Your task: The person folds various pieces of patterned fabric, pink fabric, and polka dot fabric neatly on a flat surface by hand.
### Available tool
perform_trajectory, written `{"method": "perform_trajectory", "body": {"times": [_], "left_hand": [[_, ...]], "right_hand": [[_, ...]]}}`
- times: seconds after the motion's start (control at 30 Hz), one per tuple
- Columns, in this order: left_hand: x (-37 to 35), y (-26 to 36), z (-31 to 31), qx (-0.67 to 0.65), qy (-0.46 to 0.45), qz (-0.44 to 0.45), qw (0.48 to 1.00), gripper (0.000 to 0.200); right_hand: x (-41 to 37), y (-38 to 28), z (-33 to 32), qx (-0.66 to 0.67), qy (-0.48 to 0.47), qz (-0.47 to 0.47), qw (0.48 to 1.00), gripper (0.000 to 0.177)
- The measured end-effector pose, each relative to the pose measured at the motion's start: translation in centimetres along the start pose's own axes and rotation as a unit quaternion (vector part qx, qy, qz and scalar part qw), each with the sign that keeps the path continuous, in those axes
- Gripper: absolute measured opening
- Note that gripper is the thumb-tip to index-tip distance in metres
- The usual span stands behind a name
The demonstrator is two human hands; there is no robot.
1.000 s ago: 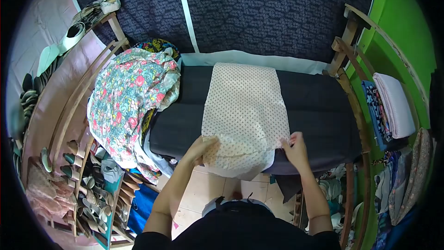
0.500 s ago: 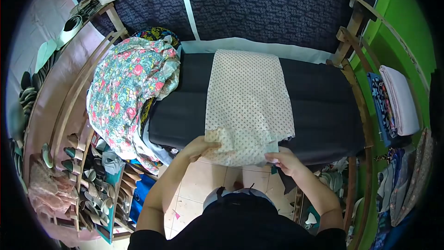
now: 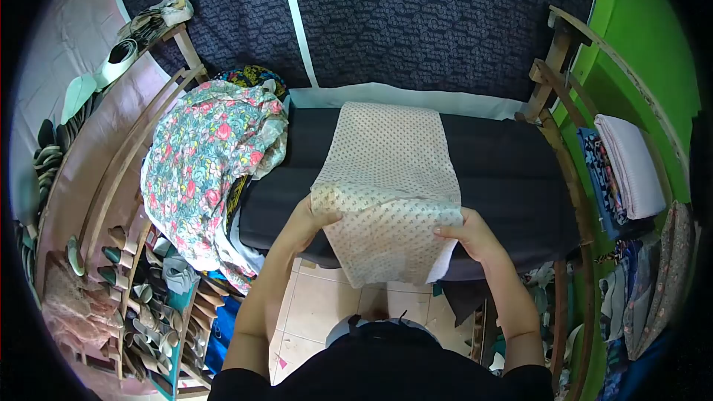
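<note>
A cream cloth with small dots (image 3: 386, 156) lies lengthwise over a dark padded table (image 3: 505, 171). Its near end is lifted and folded back toward the far end. My left hand (image 3: 308, 219) grips the left side of that raised fold. My right hand (image 3: 468, 234) pinches the right side of it. The lower layer of the cloth hangs over the table's front edge between my arms.
A heap of floral clothes (image 3: 208, 156) sits on the table's left end. Folded cloths (image 3: 631, 167) rest on a wooden rack at the right. Shoes (image 3: 141, 289) fill shelves at the lower left. A dark patterned curtain (image 3: 416, 15) hangs behind.
Both hands have taken the cloth's hanging near end and raised it up over the table, folding it away from me.
</note>
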State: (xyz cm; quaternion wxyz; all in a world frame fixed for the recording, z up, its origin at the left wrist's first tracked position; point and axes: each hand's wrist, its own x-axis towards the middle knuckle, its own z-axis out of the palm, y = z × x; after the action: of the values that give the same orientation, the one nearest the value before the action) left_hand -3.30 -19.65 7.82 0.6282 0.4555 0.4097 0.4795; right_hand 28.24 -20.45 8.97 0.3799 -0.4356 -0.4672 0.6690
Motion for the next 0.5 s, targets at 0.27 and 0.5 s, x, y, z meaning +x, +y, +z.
{"method": "perform_trajectory", "body": {"times": [0.27,0.5], "left_hand": [[-3.1,-4.8,1.4,0.248,0.163,0.145,0.944,0.076],[-3.4,-4.3,1.4,0.420,0.108,0.193,0.880,0.047]], "right_hand": [[-1.5,3.1,1.1,-0.656,0.183,-0.127,0.721,0.044],[0.6,4.5,3.0,-0.621,-0.019,-0.206,0.756,0.100]]}}
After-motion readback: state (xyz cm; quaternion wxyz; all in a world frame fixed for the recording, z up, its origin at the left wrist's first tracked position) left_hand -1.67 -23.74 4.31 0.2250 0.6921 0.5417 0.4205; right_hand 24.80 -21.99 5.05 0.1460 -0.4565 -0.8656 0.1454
